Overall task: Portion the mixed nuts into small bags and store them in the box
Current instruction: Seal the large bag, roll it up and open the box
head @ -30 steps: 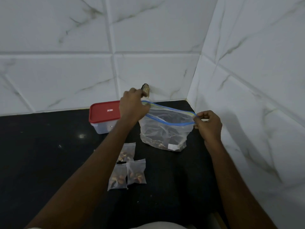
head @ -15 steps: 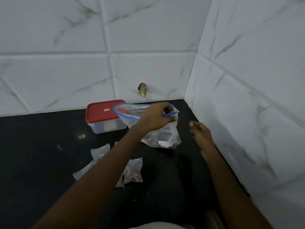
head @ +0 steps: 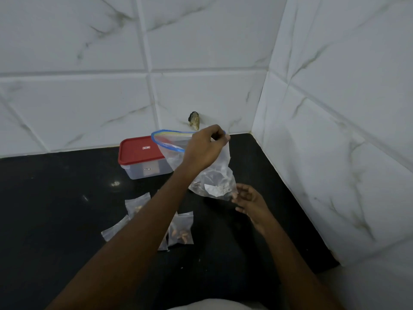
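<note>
My left hand [head: 204,148] grips the blue zip rim of a large clear bag of mixed nuts [head: 214,180] and holds it lifted above the black counter [head: 55,198]. The bag's mouth hangs open toward the left. My right hand [head: 250,200] is under the bag's lower right corner with fingers spread, touching it or nearly so. Several small clear bags with nuts [head: 181,229] lie on the counter below my left forearm. A clear box with a red lid [head: 140,153], shut, stands behind the large bag to the left.
White marbled tile walls meet in a corner just right of the bag. A small dark stub [head: 194,120] sticks out of the back wall above the counter. The counter's right side ends at the tiled wall [head: 324,175].
My right hand let go of the bag's rim and dropped to its bottom corner. My left hand slid right along the rim and lifted the bag.
</note>
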`<control>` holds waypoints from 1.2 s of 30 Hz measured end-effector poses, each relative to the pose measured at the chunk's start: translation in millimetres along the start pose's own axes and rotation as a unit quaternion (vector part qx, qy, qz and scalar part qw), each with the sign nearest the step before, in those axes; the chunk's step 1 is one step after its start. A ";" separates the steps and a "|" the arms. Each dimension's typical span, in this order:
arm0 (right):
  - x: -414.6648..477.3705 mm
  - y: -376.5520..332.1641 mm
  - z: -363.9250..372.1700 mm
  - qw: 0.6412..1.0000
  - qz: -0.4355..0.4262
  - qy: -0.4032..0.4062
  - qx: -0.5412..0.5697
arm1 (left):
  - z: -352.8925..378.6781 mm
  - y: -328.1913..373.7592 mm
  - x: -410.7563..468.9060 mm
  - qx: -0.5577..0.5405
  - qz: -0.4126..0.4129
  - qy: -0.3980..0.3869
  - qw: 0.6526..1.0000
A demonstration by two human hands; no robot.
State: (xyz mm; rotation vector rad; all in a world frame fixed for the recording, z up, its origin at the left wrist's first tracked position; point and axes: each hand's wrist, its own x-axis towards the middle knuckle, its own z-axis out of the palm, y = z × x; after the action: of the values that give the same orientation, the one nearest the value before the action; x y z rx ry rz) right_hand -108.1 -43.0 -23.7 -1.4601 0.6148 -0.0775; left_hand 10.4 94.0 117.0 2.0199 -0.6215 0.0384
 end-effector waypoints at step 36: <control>7.8 -76.4 -9.5 0.939 -0.285 0.177 -0.079 | -52.6 -34.8 23.8 0.330 0.096 -0.135 0.930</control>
State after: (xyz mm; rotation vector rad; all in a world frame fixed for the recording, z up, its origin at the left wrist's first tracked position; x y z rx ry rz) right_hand -81.6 -65.2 45.6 -1.7609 0.4722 -0.7735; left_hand 58.3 141.1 122.7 2.6281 -1.0905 0.0988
